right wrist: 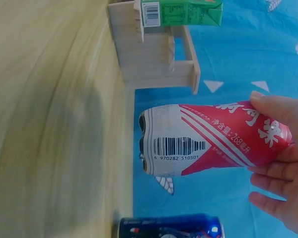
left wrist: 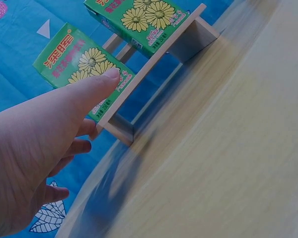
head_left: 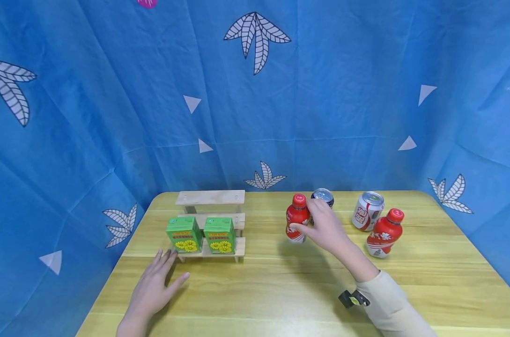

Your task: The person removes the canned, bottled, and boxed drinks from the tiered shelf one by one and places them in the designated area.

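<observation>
My right hand grips a red and white drink bottle near its top. The right wrist view shows this bottle apart from the tabletop, its barcode side toward the camera. My left hand is by the front left corner of a stepped wooden rack, fingers loosely extended and holding nothing. Two green drink cartons with yellow flowers stand side by side on the rack's lowest step. In the left wrist view the thumb overlaps the nearer carton; whether it touches cannot be seen.
A dark blue can stands behind my right hand, partly hidden. Farther right are a white and red can and a second red bottle. A blue patterned cloth hangs behind the wooden table.
</observation>
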A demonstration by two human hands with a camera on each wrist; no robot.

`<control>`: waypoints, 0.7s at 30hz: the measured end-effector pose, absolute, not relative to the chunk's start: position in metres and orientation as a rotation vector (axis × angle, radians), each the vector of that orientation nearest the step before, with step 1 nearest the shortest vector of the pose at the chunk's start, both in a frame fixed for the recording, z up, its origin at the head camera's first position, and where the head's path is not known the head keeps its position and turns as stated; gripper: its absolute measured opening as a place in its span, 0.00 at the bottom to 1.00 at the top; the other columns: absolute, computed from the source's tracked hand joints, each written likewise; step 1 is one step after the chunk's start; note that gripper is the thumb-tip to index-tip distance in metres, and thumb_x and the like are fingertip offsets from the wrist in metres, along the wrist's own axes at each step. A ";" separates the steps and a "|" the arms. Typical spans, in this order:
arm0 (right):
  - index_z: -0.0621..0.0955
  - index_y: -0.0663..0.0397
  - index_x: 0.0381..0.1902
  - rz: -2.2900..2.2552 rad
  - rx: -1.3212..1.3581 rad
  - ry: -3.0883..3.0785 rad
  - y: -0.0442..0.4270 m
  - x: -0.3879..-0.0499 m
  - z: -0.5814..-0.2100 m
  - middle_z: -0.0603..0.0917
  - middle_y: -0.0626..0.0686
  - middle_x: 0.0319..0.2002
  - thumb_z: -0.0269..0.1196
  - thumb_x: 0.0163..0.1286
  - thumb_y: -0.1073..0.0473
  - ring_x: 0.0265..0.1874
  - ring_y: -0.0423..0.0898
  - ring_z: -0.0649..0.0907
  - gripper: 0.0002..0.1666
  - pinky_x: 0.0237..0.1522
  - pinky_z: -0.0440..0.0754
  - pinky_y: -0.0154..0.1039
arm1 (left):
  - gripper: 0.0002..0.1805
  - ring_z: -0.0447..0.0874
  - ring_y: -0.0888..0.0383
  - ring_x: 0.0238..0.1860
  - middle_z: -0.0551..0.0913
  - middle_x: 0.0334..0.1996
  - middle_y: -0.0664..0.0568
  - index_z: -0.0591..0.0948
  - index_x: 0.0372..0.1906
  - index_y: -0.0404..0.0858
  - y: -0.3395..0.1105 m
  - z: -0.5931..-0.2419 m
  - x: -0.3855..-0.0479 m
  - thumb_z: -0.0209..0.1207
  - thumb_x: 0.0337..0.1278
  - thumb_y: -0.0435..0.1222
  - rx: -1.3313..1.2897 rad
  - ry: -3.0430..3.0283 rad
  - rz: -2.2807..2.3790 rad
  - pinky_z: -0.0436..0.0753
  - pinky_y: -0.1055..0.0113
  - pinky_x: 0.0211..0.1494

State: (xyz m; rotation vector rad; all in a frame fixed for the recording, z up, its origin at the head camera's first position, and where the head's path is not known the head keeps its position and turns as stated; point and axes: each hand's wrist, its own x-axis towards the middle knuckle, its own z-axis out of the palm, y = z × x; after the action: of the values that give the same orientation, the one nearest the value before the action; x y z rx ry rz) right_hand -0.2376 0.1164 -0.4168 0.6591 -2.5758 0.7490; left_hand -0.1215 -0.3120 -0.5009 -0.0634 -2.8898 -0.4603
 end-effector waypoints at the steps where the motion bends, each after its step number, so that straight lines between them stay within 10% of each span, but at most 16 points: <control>1: 0.76 0.60 0.50 0.748 0.655 -2.576 0.118 -0.237 -0.418 0.81 0.57 0.45 0.74 0.55 0.47 0.48 0.52 0.77 0.32 0.46 0.81 0.50 | 0.44 0.55 0.34 0.74 0.64 0.72 0.36 0.66 0.71 0.36 -0.312 -0.501 -0.122 0.56 0.59 0.62 -0.061 -2.893 -0.463 0.60 0.37 0.73; 21: 0.76 0.62 0.50 0.730 0.550 -2.617 0.150 -0.234 -0.436 0.81 0.60 0.46 0.73 0.56 0.47 0.50 0.57 0.79 0.33 0.51 0.80 0.55 | 0.44 0.55 0.35 0.74 0.65 0.71 0.36 0.66 0.71 0.37 -0.311 -0.500 -0.122 0.56 0.59 0.62 -0.049 -2.900 -0.464 0.61 0.37 0.73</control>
State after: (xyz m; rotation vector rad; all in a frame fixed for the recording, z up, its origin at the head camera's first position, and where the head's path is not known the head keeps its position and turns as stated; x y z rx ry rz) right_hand -0.2343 0.1501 -0.4364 0.5495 -2.6170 0.7299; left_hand -0.1217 -0.3108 -0.4999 -0.0493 -2.8999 -0.4640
